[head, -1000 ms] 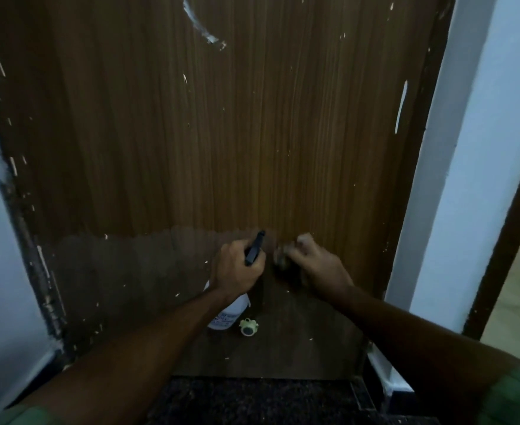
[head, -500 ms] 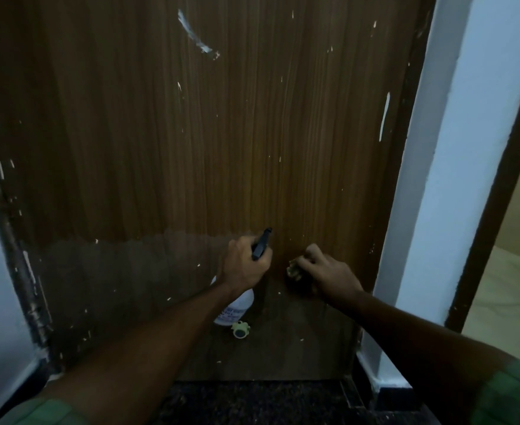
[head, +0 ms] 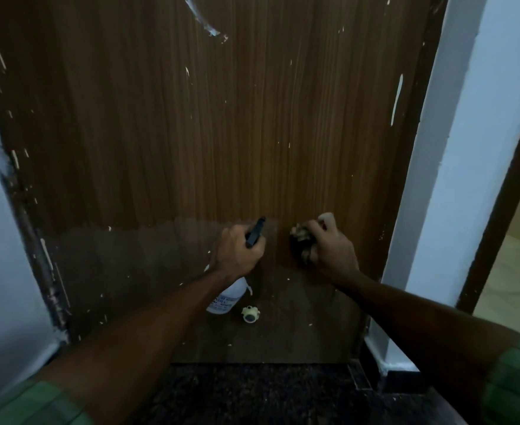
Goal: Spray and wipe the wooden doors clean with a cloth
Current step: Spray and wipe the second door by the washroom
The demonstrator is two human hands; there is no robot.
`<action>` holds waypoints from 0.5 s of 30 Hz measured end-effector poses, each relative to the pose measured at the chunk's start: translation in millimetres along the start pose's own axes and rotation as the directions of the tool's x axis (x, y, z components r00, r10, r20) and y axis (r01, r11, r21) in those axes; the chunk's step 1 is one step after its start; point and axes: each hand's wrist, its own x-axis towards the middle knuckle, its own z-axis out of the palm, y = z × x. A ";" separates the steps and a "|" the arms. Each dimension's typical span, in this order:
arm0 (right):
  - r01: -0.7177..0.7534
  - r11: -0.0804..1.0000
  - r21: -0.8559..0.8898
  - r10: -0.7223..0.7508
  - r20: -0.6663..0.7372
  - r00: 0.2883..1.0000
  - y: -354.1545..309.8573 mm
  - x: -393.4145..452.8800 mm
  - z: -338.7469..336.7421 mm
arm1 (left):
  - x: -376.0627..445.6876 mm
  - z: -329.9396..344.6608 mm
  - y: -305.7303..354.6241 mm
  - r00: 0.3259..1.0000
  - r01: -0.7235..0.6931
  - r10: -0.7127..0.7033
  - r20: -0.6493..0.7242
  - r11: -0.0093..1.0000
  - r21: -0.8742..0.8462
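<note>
A brown wooden door (head: pixel 209 142) with white paint flecks fills the view; its lower band looks darker and damp. My left hand (head: pixel 238 251) grips a spray bottle (head: pixel 229 296) by the neck, its black nozzle sticking up toward the door and the white body hanging below my wrist. My right hand (head: pixel 329 250) is closed on a dark crumpled cloth (head: pixel 301 243), pressed against the door just right of the bottle, at the upper edge of the damp band.
A small pale door stopper (head: pixel 249 314) sits low on the door. White wall (head: pixel 7 271) stands at the left, a white jamb (head: pixel 442 179) at the right with a dark frame beyond. Dark speckled floor (head: pixel 252 394) lies below.
My right hand with the cloth has slid to the right along the door and slightly up. The left hand with the bottle has stayed nearly in place.
</note>
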 end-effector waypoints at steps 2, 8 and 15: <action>-0.039 0.999 0.031 0.042 -0.121 0.992 -13.2 13.2 0.9 | -0.6 -2.3 -2.8 1.000 0.006 -0.006 -0.020 0.999 0.033; 0.379 0.905 -0.195 -0.226 0.535 0.814 -28.7 -8.2 16.6 | -16.2 -11.9 -17.4 0.946 -0.075 0.025 0.325 0.987 0.144; -0.071 0.992 0.109 0.088 -0.160 0.983 -72.5 48.1 18.2 | -24.7 -33.1 -41.8 0.972 0.009 -0.056 0.229 0.979 0.203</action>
